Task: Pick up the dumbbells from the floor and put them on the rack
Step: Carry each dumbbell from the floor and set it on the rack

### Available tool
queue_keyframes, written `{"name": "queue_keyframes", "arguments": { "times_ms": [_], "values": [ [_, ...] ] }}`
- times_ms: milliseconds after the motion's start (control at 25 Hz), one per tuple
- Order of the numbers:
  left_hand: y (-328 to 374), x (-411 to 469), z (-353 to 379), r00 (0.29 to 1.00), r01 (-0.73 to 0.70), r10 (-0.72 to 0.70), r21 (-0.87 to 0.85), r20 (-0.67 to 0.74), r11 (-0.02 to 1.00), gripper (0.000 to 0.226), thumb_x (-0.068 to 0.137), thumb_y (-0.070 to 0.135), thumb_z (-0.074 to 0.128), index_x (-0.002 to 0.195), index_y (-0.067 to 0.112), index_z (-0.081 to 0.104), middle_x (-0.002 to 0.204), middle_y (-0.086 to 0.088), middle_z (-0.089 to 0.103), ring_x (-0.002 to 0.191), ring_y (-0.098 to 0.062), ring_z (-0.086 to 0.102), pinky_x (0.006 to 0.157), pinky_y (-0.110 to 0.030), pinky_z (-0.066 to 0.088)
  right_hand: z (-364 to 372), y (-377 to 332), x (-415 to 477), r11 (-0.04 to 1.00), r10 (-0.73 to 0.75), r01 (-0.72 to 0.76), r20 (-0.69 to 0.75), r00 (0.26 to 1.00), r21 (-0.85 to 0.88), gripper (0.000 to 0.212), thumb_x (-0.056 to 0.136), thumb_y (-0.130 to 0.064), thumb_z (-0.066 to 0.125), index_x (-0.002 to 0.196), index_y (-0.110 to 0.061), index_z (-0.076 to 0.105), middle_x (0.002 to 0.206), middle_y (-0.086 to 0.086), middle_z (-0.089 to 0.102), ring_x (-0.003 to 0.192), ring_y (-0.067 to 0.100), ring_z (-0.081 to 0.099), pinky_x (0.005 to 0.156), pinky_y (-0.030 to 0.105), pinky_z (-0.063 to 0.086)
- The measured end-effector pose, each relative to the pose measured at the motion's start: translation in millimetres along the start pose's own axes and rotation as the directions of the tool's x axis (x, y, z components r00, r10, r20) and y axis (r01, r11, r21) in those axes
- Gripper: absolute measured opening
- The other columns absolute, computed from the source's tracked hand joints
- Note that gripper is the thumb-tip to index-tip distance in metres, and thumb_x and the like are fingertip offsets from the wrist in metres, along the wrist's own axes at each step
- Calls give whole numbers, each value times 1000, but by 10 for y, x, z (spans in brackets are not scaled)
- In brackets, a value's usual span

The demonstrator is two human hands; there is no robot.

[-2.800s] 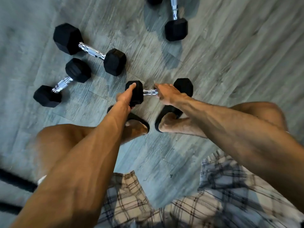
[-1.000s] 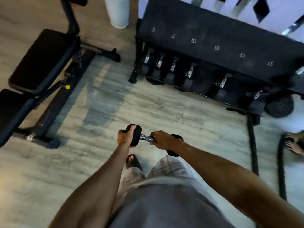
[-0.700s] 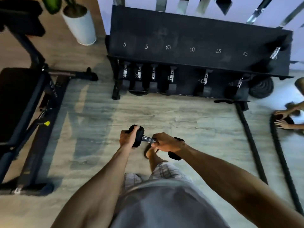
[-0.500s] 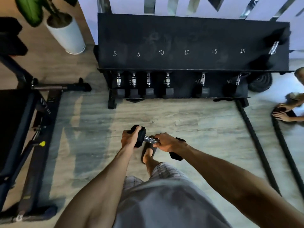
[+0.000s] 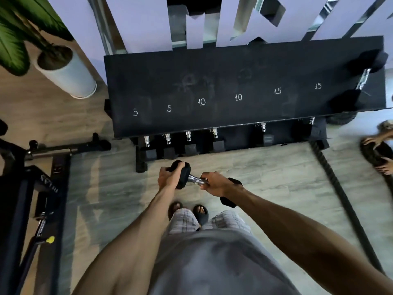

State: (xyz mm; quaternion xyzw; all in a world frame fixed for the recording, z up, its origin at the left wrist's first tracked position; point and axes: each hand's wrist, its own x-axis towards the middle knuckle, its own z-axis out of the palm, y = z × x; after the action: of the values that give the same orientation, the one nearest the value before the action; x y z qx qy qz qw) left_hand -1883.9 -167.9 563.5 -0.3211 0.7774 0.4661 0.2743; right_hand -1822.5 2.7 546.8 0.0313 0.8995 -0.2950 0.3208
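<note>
Curled, seemingly — left hand (image 5: 169, 178), right hand (image 5: 215, 184)

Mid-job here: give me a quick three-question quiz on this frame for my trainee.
1. True or false: the dumbbell already sits on the rack.
2. The right hand grips the dumbbell by: A) its chrome handle, B) its far head, C) nothing at all.
3. Fill in: the chalk marks on the rack top read 5, 5, 10, 10, 15, __.
Key: 1 false; 2 A; 3 15.
</note>
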Motion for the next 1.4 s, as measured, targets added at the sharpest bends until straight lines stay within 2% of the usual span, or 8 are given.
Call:
{"name": "queue_keyframes", "arguments": {
  "times_ms": [120, 240, 360, 520, 760, 880, 1040, 1400],
  "values": [
    [497, 317, 151, 998, -61, 60, 35, 21, 998, 70, 69, 64, 71, 117, 13, 63, 120, -7, 66, 107, -27, 62, 79, -26, 49, -379, 7, 362, 999, 24, -23, -43, 999, 33, 23, 92, -22, 60, 109, -6, 61, 103, 17, 68, 96, 36, 62, 69, 28, 35],
    [991, 649, 298, 996, -84, 82, 78, 29, 993, 74, 71, 62, 70, 124, 12, 58, 129, -9, 61, 118, -29, 58, 89, -30, 45, -755, 48, 744, 995, 59, -53, -75, 995, 80, 23, 91, -20, 62, 108, -5, 62, 105, 18, 69, 98, 36, 62, 71, 27, 35],
    [1569, 1046, 440, 996, -79, 74, 94, 54, 992, 76, 63, 66, 73, 118, 15, 58, 126, -8, 62, 111, -30, 62, 95, -38, 52, -1173, 85, 1212, 987, 118, -105, -111, 987, 122, 24, 89, -23, 64, 107, -8, 64, 103, 17, 71, 96, 37, 64, 70, 30, 39],
    [2274, 1530, 577, 993, -57, 48, 80, 107, 995, 72, 60, 59, 78, 115, 17, 57, 119, -10, 62, 100, -29, 64, 83, -46, 60, -1679, 81, 1794, 958, 235, -203, -147, 961, 202, 31, 87, -26, 67, 108, -6, 57, 104, 19, 70, 95, 39, 65, 71, 35, 45],
    [3068, 2086, 735, 992, -47, 33, 111, 122, 993, 70, 72, 49, 79, 123, 11, 51, 126, -13, 58, 107, -30, 62, 71, -39, 61, -2196, 75, 2533, 932, 301, -248, -182, 936, 265, 37, 87, -24, 66, 116, -8, 50, 105, 20, 69, 95, 39, 65, 76, 37, 49],
    [3229, 2254, 781, 993, -41, 30, 93, 113, 995, 75, 71, 47, 81, 125, 10, 44, 130, -15, 55, 111, -31, 60, 77, -41, 61, -2294, 98, 2801, 930, 297, -245, -167, 940, 273, 29, 89, -22, 64, 111, -10, 48, 101, 18, 68, 90, 37, 65, 74, 39, 50],
    [3293, 2461, 843, 992, -29, 13, 125, 129, 992, 78, 71, 47, 80, 127, 12, 39, 134, -15, 50, 114, -32, 57, 70, -34, 53, -2323, 156, 3036, 928, 300, -251, -154, 941, 276, 26, 87, -20, 65, 101, -13, 45, 94, 17, 66, 85, 37, 64, 71, 41, 50],
    [3140, 2752, 960, 980, -88, 45, 217, 195, 972, 67, 67, 54, 80, 111, 18, 44, 121, -9, 56, 105, -28, 62, 93, -45, 56, -2187, 288, 3124, 890, 403, -353, -139, 904, 287, 27, 88, -23, 65, 107, -17, 47, 95, 13, 66, 83, 35, 64, 66, 38, 47]
  ]
}}
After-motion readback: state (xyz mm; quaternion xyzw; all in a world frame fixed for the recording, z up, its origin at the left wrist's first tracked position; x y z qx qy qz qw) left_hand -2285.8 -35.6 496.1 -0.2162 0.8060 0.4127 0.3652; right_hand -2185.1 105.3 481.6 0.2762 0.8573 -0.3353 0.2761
